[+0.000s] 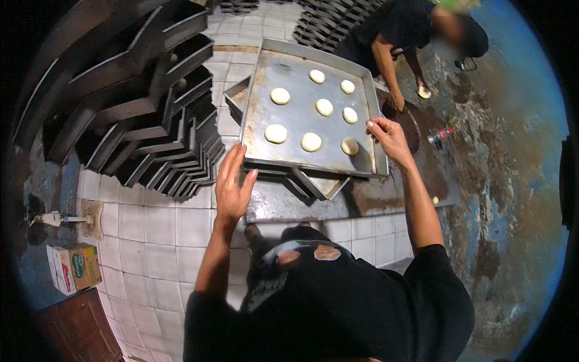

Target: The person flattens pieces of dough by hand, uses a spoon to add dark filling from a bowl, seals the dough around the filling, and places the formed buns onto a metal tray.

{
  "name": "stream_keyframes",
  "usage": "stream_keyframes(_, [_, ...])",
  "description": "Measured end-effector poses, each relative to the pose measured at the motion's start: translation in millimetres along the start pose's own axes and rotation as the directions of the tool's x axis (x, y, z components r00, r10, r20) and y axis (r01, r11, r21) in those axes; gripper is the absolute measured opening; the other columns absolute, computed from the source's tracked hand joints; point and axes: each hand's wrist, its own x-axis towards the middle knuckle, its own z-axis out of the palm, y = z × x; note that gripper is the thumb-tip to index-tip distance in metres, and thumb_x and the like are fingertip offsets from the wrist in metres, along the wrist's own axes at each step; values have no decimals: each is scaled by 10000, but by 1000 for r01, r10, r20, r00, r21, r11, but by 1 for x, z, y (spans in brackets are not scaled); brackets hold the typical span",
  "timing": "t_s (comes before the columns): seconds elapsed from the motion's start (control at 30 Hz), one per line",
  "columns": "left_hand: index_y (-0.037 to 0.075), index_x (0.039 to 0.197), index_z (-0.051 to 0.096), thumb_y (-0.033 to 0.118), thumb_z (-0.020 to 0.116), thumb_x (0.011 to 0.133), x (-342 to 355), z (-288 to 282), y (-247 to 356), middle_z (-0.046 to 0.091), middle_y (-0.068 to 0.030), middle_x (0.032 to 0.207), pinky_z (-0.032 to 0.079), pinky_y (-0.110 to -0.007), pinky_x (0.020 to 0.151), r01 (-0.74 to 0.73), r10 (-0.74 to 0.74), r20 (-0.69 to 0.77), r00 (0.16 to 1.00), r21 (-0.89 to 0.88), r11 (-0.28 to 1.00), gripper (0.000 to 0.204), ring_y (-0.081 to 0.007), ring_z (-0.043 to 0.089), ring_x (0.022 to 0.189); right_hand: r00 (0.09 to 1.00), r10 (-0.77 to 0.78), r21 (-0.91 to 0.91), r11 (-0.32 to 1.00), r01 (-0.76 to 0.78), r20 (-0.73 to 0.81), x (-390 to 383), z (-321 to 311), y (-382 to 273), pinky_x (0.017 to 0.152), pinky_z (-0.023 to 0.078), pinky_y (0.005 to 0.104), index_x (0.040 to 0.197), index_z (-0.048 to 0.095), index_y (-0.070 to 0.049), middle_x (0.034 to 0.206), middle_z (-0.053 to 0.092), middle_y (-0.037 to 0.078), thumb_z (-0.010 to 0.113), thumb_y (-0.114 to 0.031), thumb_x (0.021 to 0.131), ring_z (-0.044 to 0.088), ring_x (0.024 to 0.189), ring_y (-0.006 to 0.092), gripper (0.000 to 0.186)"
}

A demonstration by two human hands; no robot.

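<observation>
A metal baking tray (292, 78) with raised sides lies in front of me, carrying several round pale dough pieces (324, 107) set apart from each other. At its near left corner is my left hand (232, 188), fingers stretched out along the tray's side and thumb apart. By the right rim, my right hand (389, 139) has its thumb and fingers pinched together; whatever lies between them, if anything, is hidden. The dough piece nearest that hand sits in shadow at the near right corner (350, 146). Below, another tray (325, 186) is turned at an angle.
Tall stacks of crosswise dark trays (145, 102) stand on the left, with more stacks (329, 24) at the back. A co-worker (386, 36) at the far right reaches over a worn worktable (482, 181), holding dough. A red-capped jar (440, 134) stands there. A carton (75, 268) is lower left.
</observation>
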Motion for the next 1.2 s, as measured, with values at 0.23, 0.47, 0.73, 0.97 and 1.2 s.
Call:
stream_keyframes(0.23, [11, 1361, 563, 96, 668, 907, -1, 21, 10, 526, -197, 1424, 352, -459, 1126, -78, 99, -135, 986, 158, 984, 473, -361, 481, 1321, 975, 190, -27, 982, -188, 113, 20, 45, 68, 569, 414, 243, 1000, 706, -52, 749, 589, -42, 592, -361, 1013, 510, 631, 65, 329])
stream_keyframes(0.47, [10, 1321, 603, 126, 639, 944, -113, -39, 10, 589, -196, 1365, 455, -401, 1037, 179, -107, -250, 962, 286, 941, 396, -327, 554, 1272, 859, -232, 529, 847, -52, 456, -65, 7, -85, 445, 385, 206, 1002, 656, 16, 607, 609, 44, 536, -356, 1038, 497, 476, 52, 392])
stream_keyframes(0.73, [13, 1238, 636, 147, 680, 911, -315, -44, 77, 636, -199, 1248, 519, -403, 917, 526, -486, -200, 851, 330, 784, 356, -338, 623, 1122, 235, -312, 199, 892, 406, 920, -208, 273, -2, 892, 520, 435, 1110, 709, -38, 1040, 726, 167, 641, -295, 930, 682, 983, 315, 321])
stream_keyframes(0.97, [38, 1257, 640, 216, 688, 934, -333, -79, 118, 638, -185, 1263, 537, -391, 893, 563, -532, -188, 826, 345, 751, 371, -318, 644, 1107, 909, -334, 93, 926, 365, -250, -177, 92, -22, 1031, 443, 416, 1178, 654, 4, 1220, 645, 168, 661, -102, 905, 597, 1143, 337, 293])
stream_keyframes(1.2, [39, 1306, 598, 242, 656, 956, -226, -67, 81, 622, -180, 1264, 515, -394, 934, 260, -282, 36, 959, 293, 920, 409, -341, 628, 1117, 719, -59, -269, 946, -182, -692, -92, 11, 127, 1127, 333, 445, 1437, 453, 60, 1454, 484, 263, 537, -368, 1029, 450, 1339, 421, 597])
